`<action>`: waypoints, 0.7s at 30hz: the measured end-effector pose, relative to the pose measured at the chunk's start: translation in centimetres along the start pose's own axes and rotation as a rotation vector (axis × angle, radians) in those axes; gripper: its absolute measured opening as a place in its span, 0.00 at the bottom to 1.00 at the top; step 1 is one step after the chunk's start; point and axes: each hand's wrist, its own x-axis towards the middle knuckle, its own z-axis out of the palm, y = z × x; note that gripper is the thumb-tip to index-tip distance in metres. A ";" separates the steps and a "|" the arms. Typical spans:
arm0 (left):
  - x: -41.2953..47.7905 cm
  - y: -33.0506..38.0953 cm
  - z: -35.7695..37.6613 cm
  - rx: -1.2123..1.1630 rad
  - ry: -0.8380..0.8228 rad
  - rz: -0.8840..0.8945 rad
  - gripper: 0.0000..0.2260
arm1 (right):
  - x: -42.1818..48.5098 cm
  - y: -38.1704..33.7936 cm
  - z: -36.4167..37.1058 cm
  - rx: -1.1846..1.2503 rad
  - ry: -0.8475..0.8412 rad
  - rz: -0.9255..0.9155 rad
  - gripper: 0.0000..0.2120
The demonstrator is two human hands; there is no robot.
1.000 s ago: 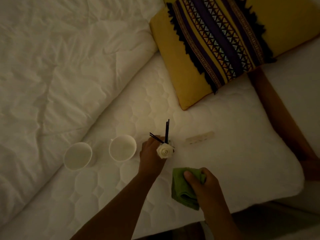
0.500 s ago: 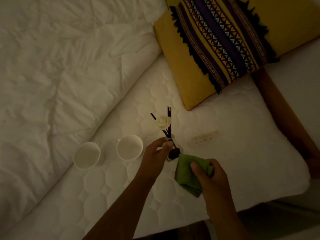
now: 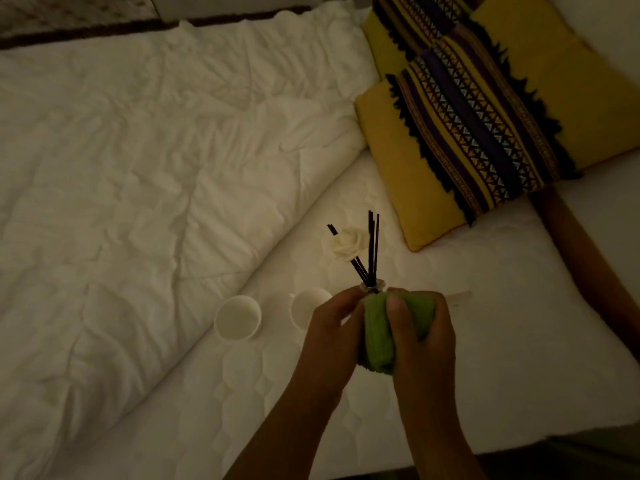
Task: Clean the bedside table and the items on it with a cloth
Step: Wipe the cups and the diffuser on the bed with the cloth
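Bed: dim light; white quilted mattress (image 3: 485, 341) under everything.
Reed diffuser (image 3: 373, 286): held above the mattress; bottle hidden inside green cloth (image 3: 379, 336), only neck, black reeds (image 3: 372, 247) and white flower (image 3: 346, 244) show.
Left hand (image 3: 332, 327): fingers curled on the bottle near its neck.
Right hand (image 3: 426, 341): grips the cloth around the bottle.
Cups (image 3: 238, 317): two, white; the right one half hidden.

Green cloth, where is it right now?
Head view, lower centre, right of the white cups: the green cloth is pressed round the base of the reed diffuser, gripped by the right hand, with the left hand alongside.

body | left hand (image 3: 330, 332): bare | left forearm (image 3: 287, 427): uncovered to frame edge | right hand (image 3: 424, 344): bare | right forearm (image 3: 440, 431): uncovered
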 end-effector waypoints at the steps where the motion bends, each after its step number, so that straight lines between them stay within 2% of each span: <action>1: -0.4 0.4 -0.5 0.037 0.017 0.026 0.11 | -0.2 -0.5 0.2 -0.006 -0.015 -0.001 0.23; 7: -2.2 2.9 -3.6 0.151 -0.046 0.093 0.09 | -0.8 -3.1 1.4 0.090 -0.103 0.187 0.16; 10: -2.7 4.4 -5.1 0.175 -0.112 0.114 0.10 | -0.5 -3.8 1.9 0.169 -0.095 0.398 0.13; 12: -3.0 5.1 -6.2 0.188 -0.159 0.126 0.13 | -0.4 -4.3 2.1 0.206 -0.159 0.551 0.13; 14: -3.2 5.9 -7.2 0.233 -0.192 0.154 0.17 | -0.1 -4.6 2.4 0.219 -0.177 0.561 0.10; 16: -3.4 6.4 -7.9 0.238 -0.222 0.160 0.14 | 0.1 -5.0 2.6 0.244 -0.184 0.561 0.09; 21: -3.2 7.2 -9.8 0.189 -0.252 0.148 0.10 | 0.4 -5.8 3.1 0.349 -0.321 0.640 0.13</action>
